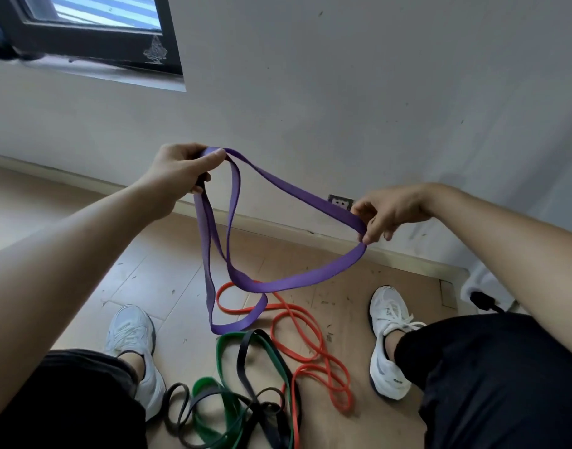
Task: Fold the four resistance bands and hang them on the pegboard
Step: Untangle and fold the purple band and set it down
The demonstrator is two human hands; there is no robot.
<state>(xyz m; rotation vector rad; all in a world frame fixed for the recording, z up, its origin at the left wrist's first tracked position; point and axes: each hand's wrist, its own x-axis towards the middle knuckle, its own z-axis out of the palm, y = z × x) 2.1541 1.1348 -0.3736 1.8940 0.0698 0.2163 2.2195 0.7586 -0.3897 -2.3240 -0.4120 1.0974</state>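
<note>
Folding the purple band

My left hand (177,170) and right hand (388,212) each pinch the purple band (278,186); it runs across between them, loops sagging floorward.

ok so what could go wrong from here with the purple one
1. The right hand only pinches the purple band at its fingertips. It may slip free and undo the fold that the left hand grips.
2. The band's hanging loop is twisted and dips toward the orange band, so it could snag it.
3. The green band and black band lie tangled between the feet, a likely trip hazard.
</note>
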